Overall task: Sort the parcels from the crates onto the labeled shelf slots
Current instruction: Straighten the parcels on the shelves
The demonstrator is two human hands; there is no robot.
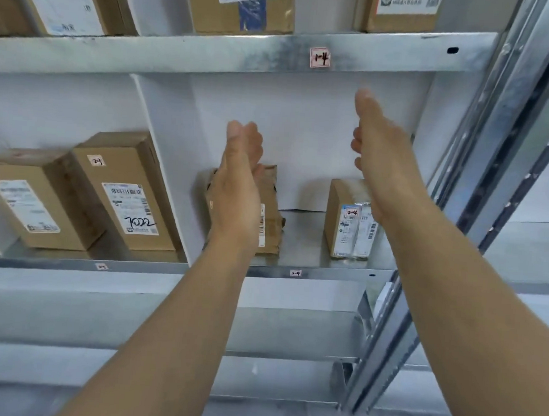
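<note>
Both my arms reach into the shelf slot labeled 2-4 [295, 273]. My left hand [240, 180] hovers in front of a crumpled brown parcel [271, 207] standing on the shelf, fingers loosely curled and holding nothing; whether it touches the parcel I cannot tell. My right hand [379, 150] is raised with thumb up and fingers relaxed, empty, just above a small brown parcel [343, 218] with a white label marked 2-4. Between the two parcels there is a gap of bare metal shelf [303, 241].
Slot 2-3 to the left holds two brown boxes [123, 192], behind a white divider [166, 175]. The upper shelf beam carries a 1-4 label [320, 57], with more boxes [240, 6] above it. A metal upright [481, 175] bounds the right side.
</note>
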